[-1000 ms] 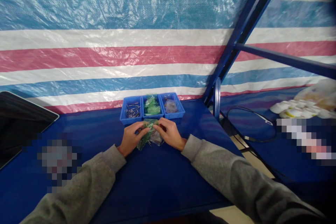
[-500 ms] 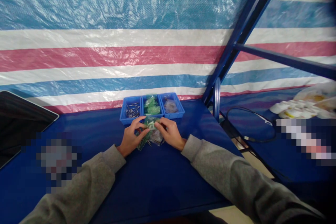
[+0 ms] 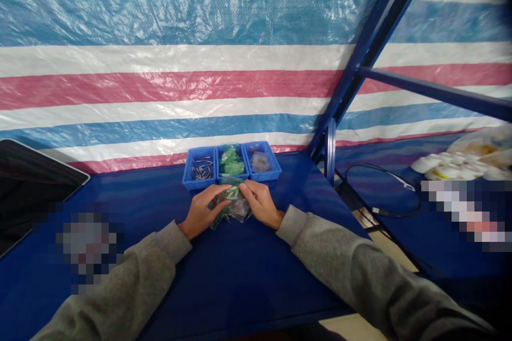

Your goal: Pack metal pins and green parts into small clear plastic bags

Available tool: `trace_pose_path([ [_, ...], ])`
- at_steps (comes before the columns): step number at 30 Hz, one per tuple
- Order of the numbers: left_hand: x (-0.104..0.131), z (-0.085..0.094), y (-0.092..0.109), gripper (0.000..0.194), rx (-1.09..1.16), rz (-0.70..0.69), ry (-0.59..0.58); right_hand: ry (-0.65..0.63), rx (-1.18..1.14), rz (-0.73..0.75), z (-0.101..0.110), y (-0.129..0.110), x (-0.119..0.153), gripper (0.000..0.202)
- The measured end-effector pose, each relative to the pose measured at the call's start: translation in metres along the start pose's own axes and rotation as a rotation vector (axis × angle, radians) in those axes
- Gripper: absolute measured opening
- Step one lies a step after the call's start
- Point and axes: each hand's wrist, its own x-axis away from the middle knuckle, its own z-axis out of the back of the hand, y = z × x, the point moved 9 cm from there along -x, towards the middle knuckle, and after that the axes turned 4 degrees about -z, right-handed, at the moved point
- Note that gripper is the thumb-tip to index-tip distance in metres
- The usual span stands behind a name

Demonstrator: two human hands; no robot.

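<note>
Between my two hands is a small green plastic bag (image 3: 232, 192), raised a little over the table. My left hand (image 3: 203, 208) pinches its left side with thumb and fingers. On its right side my right hand (image 3: 260, 203) is closed, thumb on top. Under the bag lie clear plastic packets (image 3: 239, 210) with thin metal pieces, and more green packaging (image 3: 218, 218) shows near my left hand. Just beyond stand three joined blue bins: a left bin (image 3: 186, 177) of metal screw-like pieces, a middle bin (image 3: 232, 176) of green bags, and a right bin (image 3: 267, 175) of clear packets.
A dark flat screen or panel (image 3: 36, 192) stands at the left of the blue table (image 3: 224, 277). To the right, a blue metal frame (image 3: 356, 74) rises before a striped plastic sheet (image 3: 172, 85). A black cable (image 3: 348, 170) and white rolls (image 3: 452, 165) lie farther right.
My left fingers have drawn in and now lie flatter over the green bag's left side. The bag has tilted or folded slightly; my right hand has barely shifted.
</note>
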Motion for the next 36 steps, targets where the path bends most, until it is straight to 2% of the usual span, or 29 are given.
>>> trace_pose_path([
  [8,0.000,0.002,0.004,0.035,-0.011,-0.020,-0.001,0.000,-0.015,-0.014,0.001,0.004,0.001,0.042],
  [15,0.001,-0.003,0.002,0.039,-0.014,-0.010,-0.054,0.027,-0.028,-0.020,0.002,0.007,0.001,0.042],
  [23,0.002,-0.002,0.001,0.032,0.027,-0.028,-0.045,0.029,-0.018,-0.030,0.003,0.004,0.001,0.042],
  [27,0.002,0.002,0.001,0.029,0.016,-0.010,-0.006,0.051,-0.048,-0.029,0.007,-0.001,0.001,0.030],
  [29,0.001,0.006,0.000,0.027,0.002,0.012,0.024,0.066,-0.063,-0.019,0.010,-0.003,0.001,0.031],
  [32,0.001,0.009,-0.004,0.024,-0.014,0.062,0.049,0.027,-0.054,0.031,0.007,-0.009,0.002,0.033],
  [36,0.002,0.013,-0.008,0.020,-0.040,0.099,0.086,0.011,-0.002,0.070,0.003,-0.010,0.003,0.023],
])
